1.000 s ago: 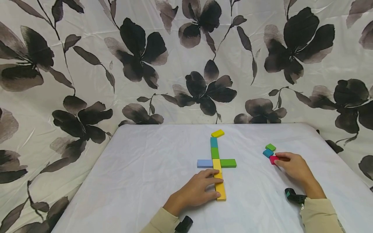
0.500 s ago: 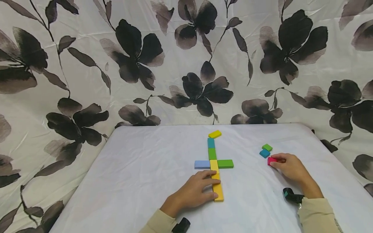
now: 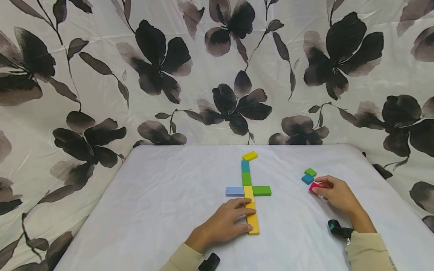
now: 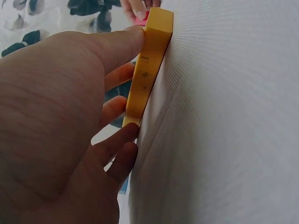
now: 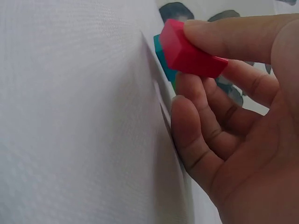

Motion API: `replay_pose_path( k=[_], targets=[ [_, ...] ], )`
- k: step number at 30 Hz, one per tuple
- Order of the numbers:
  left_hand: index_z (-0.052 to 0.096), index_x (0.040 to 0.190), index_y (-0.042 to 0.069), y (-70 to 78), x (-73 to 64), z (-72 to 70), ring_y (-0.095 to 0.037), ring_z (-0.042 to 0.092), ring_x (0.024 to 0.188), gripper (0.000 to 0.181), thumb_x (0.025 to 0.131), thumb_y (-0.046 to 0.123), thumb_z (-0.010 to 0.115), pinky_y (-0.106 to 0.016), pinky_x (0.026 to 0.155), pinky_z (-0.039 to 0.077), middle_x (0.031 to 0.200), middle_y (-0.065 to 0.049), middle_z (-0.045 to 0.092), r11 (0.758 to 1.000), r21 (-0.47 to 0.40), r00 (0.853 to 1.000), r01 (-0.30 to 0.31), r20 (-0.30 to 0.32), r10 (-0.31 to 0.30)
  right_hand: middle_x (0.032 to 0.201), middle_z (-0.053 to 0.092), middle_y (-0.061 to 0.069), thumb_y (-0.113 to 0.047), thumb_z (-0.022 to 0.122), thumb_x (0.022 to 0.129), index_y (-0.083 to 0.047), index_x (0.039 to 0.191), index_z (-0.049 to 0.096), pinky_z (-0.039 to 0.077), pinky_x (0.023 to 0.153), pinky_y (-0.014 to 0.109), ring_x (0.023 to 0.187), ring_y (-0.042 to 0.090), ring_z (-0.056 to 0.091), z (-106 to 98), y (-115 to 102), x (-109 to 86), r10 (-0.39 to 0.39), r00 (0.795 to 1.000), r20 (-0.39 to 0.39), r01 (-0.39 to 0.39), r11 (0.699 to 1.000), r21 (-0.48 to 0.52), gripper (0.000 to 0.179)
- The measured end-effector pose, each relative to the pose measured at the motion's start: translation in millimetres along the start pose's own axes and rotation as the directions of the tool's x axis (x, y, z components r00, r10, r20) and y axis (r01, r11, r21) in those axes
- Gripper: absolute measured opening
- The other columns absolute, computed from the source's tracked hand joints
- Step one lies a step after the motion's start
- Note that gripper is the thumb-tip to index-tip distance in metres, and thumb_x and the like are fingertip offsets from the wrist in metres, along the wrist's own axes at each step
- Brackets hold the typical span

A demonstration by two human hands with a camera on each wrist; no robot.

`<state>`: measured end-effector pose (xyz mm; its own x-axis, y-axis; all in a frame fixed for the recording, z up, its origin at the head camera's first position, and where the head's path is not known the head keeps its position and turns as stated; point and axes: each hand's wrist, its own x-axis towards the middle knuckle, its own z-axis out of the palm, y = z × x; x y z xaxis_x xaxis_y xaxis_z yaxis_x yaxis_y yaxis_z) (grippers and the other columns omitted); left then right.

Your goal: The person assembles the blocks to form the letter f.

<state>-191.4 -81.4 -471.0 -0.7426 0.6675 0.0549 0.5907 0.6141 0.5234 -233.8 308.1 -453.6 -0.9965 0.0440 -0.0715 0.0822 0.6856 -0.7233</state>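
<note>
My left hand (image 3: pixel 225 223) rests with thumb and fingers on a long yellow block (image 3: pixel 252 224) at the bottom of a cross-shaped row. In the left wrist view the thumb lies on that block's edge. A shorter yellow block (image 3: pixel 248 192) sits above it, between a light blue block (image 3: pixel 234 191) and a long green block (image 3: pixel 262 191). My right hand (image 3: pixel 340 194) pinches a red block (image 5: pixel 189 53) between thumb and fingers. Just beyond the red block lie a blue block (image 3: pixel 307 179) and a small green block (image 3: pixel 310 171).
Up the row lie a green block (image 3: pixel 246 178), a teal block (image 3: pixel 245 166) and a slanted yellow block (image 3: pixel 249 156). The table (image 3: pixel 162 169) has a white cloth. Behind it hangs a floral curtain (image 3: pixel 190 75).
The right hand has shifted and turned the red block slightly; it moved a little off the blue block, then back close to it. The left hand stays put on the yellow block.
</note>
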Motion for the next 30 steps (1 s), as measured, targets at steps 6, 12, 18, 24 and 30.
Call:
replay_pose_path(
  k=[6, 12, 18, 24, 30],
  targets=[
    [0.059, 0.141, 0.031, -0.3, 0.1, -2.2, -0.015, 0.034, 0.141, 0.046, 0.099, 0.048, 0.06, -0.046, 0.112, 0.034, 0.155, 0.009, 0.038, 1.0, -0.001, 1.0, 0.005, -0.004, -0.005, 0.115, 0.061, 0.019, -0.04, 0.068, 0.096, 0.001, 0.136, 0.055, 0.053, 0.071, 0.031, 0.087, 0.026, 0.062, 0, -3, 3.9, 0.0, 1.0, -0.003, 0.0, 0.997, 0.077, 0.059],
    [0.059, 0.141, 0.032, -1.5, 1.4, -2.4, -0.015, 0.034, 0.142, 0.045, 0.099, 0.048, 0.06, -0.046, 0.113, 0.032, 0.155, 0.01, 0.037, 1.0, -0.014, 1.0, 0.008, 0.004, -0.007, 0.117, 0.059, 0.019, -0.042, 0.066, 0.097, 0.0, 0.14, 0.052, 0.053, 0.07, 0.027, 0.083, 0.023, 0.064, 3, -8, 3.7, -0.005, 0.999, -0.041, 0.011, 0.988, 0.153, 0.062],
    [0.059, 0.141, 0.032, -1.4, 0.7, -1.3, -0.015, 0.033, 0.142, 0.045, 0.099, 0.049, 0.059, -0.045, 0.113, 0.032, 0.155, 0.01, 0.037, 1.0, -0.017, 1.0, 0.007, 0.006, -0.006, 0.113, 0.063, 0.017, -0.042, 0.065, 0.098, 0.0, 0.144, 0.05, 0.054, 0.07, 0.029, 0.082, 0.022, 0.066, 7, -13, 3.5, -0.01, 0.998, -0.06, 0.022, 0.978, 0.21, 0.064],
    [0.059, 0.141, 0.032, -0.4, 1.0, -1.5, -0.015, 0.033, 0.142, 0.045, 0.099, 0.048, 0.06, -0.045, 0.113, 0.032, 0.155, 0.01, 0.037, 1.0, -0.017, 1.0, 0.009, 0.009, -0.009, 0.104, 0.067, 0.006, -0.04, 0.068, 0.096, 0.002, 0.141, 0.052, 0.057, 0.068, 0.029, 0.08, 0.017, 0.069, 10, -15, 5.9, -0.017, 0.996, -0.086, 0.04, 0.958, 0.284, 0.063],
    [0.059, 0.141, 0.032, -0.6, 0.4, 0.1, -0.015, 0.033, 0.142, 0.045, 0.099, 0.049, 0.059, -0.045, 0.113, 0.032, 0.155, 0.01, 0.037, 1.0, -0.012, 1.0, 0.021, 0.014, -0.021, 0.093, 0.069, -0.009, -0.037, 0.073, 0.094, 0.004, 0.134, 0.055, 0.057, 0.066, 0.03, 0.08, 0.013, 0.068, 19, -19, 9.9, -0.026, 0.996, -0.088, 0.056, 0.933, 0.357, 0.06]
  ],
)
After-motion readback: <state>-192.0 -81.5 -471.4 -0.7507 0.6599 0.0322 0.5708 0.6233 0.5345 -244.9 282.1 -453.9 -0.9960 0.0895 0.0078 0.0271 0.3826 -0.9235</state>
